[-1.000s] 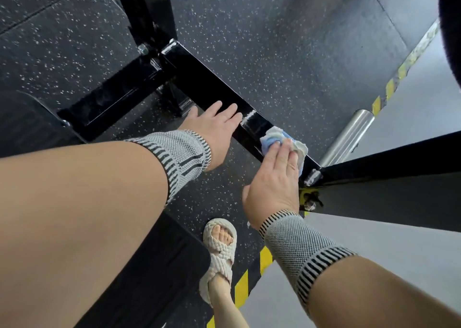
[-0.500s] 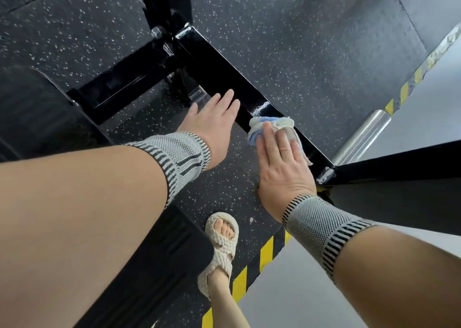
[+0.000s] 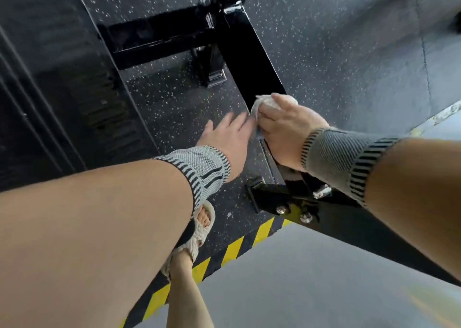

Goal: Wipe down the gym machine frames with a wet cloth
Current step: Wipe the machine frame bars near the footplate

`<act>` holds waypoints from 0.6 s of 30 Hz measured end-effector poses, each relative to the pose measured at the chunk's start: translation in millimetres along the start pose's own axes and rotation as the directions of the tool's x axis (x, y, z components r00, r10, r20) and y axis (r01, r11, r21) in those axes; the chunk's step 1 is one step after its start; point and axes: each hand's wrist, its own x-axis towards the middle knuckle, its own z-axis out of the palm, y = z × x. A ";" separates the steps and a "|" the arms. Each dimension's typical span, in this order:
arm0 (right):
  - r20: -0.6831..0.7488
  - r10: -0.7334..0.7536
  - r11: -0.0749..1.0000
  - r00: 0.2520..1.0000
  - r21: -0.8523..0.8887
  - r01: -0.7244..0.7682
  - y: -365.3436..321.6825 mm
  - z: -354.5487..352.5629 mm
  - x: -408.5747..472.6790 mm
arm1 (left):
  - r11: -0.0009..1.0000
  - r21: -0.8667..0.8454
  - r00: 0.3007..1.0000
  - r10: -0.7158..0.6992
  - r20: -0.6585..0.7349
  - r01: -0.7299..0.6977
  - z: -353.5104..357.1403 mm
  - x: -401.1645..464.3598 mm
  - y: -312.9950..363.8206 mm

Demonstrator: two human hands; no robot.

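A: We note the surroundings first. Speckled black rubber floor point(image 3: 336, 53) fills the upper field. A yellow-and-black hazard stripe point(image 3: 232, 250) runs from 7 o'clock toward centre, with smooth grey floor point(image 3: 299, 282) at 5 o'clock. A sandalled foot point(image 3: 199, 230) stands at 6 o'clock, partly hidden by our left forearm. A dark ribbed panel point(image 3: 62, 98) lies at 9 o'clock.

B: And the frame?

A: The black frame beam point(image 3: 249, 58) runs from 12 o'clock down to centre, meeting a cross bar point(image 3: 159, 38) at 11 o'clock. A bolted joint point(image 3: 282, 203) sits just below centre; our right wrist sleeve point(image 3: 334, 153) covers part of the bar there.

B: Hands and cloth?

A: The right hand point(image 3: 287, 125) lies over the beam, fingers bent around the pale cloth point(image 3: 264, 103), holding it bunched against the beam's top face, just right of centre. The left hand point(image 3: 229, 133) is blurred, fingers extended and slack, holding nothing, just beside the beam's left edge; we cannot tell whether it touches. Its wrist wears a striped sleeve point(image 3: 199, 168).

B: Versus half a second ago?

A: The cloth has travelled farther up the beam, away from the bolted joint. The right hand has turned across the beam; previously its fingers lay flat along it. The chrome roller at 3 o'clock has left view.
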 end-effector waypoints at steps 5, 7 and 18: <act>0.249 -0.279 0.923 0.927 -0.197 0.330 -34.8 11.4 -22.0 | 0.996 -0.082 0.999 -0.033 0.005 0.034 4.1 -7.6 -3.1; 0.368 -0.300 0.905 0.880 -0.181 0.385 -36.4 14.5 -24.7 | 0.995 -0.093 0.999 -0.032 0.011 0.032 10.5 -10.9 0.0; 0.164 -0.065 0.997 0.984 -0.021 0.069 -14.8 2.3 3.0 | 0.996 -0.064 0.998 -0.055 -0.005 0.054 25.1 -10.1 -4.8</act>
